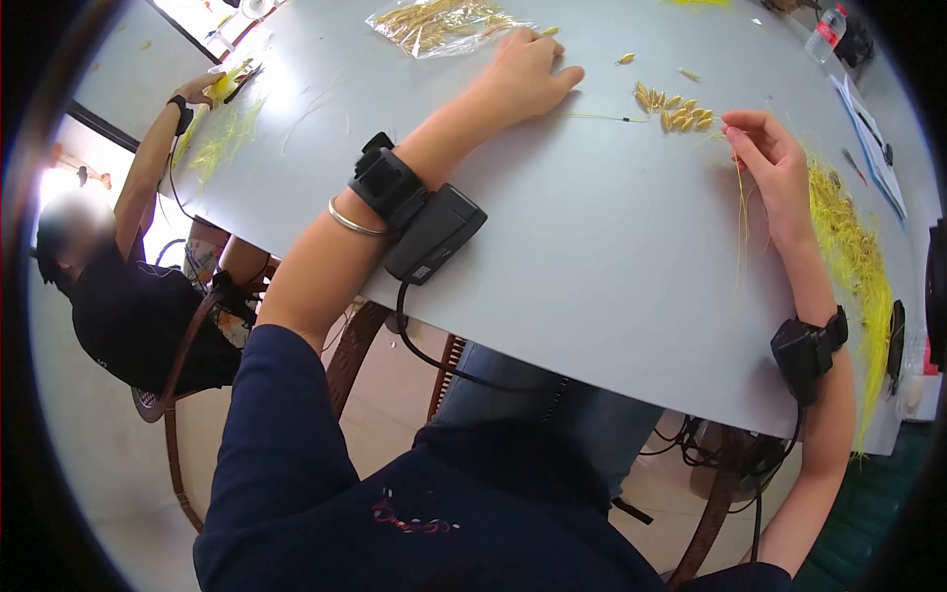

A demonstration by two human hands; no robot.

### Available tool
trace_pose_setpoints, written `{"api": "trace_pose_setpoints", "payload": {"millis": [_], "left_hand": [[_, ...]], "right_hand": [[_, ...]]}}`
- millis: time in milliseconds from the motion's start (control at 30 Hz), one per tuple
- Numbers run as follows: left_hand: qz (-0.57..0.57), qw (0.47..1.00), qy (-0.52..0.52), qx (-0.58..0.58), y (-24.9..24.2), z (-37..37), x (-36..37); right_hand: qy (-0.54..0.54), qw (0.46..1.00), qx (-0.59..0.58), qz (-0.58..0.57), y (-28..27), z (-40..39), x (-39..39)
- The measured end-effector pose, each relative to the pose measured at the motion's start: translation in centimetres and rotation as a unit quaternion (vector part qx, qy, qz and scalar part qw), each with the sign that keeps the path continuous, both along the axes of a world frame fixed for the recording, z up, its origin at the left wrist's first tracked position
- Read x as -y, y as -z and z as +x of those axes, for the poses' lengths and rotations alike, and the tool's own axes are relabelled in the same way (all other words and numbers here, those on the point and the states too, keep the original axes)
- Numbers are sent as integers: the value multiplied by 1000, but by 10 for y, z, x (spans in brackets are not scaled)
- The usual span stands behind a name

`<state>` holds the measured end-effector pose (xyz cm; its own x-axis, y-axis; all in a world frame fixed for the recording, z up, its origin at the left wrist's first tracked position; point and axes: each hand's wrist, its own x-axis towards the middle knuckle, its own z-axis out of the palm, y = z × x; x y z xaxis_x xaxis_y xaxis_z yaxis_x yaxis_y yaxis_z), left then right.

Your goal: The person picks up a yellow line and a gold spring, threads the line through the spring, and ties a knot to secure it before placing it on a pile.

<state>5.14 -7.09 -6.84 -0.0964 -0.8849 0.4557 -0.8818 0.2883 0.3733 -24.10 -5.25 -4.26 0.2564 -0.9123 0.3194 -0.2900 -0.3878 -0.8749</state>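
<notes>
Right hand [774,166]: thumb and forefinger pinched together on thin yellow strands [742,187], just beside the right end of a cluster of golden husks [677,111]. Hold was at the tips only, likely because strands so fine called for a light touch. Left hand [526,81]: low over the grey table [592,257], near the clear bag [434,28], thumb apart from the fingers. Fingertips partly hidden; could not tell whether it grasped anything. A single husk [550,31] lay just beyond it. The cluster sat between the hands, probably to suit the reach of both; the yellow heap [838,217] lay right of the right wrist, perhaps likewise for reach.

Direction: held strands trailed from the pinch toward the table's near edge, long axis running roughly toward the body. A thin thread [597,117] with a dark mark lay crosswise, long axis left to right, from near the left hand toward the cluster. Husks pointed several ways, many slanting.
</notes>
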Motion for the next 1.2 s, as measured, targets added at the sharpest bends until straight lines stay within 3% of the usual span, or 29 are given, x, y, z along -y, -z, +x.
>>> {"api": "trace_pose_setpoints", "payload": {"millis": [200, 300, 433, 533, 600, 700, 933, 1000, 1200], "left_hand": [[44, 985, 124, -110, -5, -8, 3], [24, 977, 197, -80, -6, -12, -2], [33, 974, 212, -72, -3, -24, -6], [75, 952, 251, -159, 2, -29, 1], [99, 910, 292, -279, 5, -34, 2], [146, 876, 318, -334, 2, -41, -3], [107, 896, 289, -319, 4, -45, -2], [47, 904, 285, -316, 9, -48, -2], [59, 911, 277, -299, 6, -46, -12]], "right_hand": [[5, 998, -54, -21, -2, -1, 0], [5, 996, -76, -41, -2, -5, 1], [-12, 996, -78, -48, 4, -9, 9], [-28, 997, -53, -57, 7, -7, 15], [-35, 995, -65, -73, 7, -6, 13], [-48, 992, -76, -90, 8, -3, 13], [-76, 987, -92, -111, 8, 25, 15], [-83, 986, -85, -114, 8, 36, 10], [-99, 987, -62, -108, -4, 49, -3]]}}
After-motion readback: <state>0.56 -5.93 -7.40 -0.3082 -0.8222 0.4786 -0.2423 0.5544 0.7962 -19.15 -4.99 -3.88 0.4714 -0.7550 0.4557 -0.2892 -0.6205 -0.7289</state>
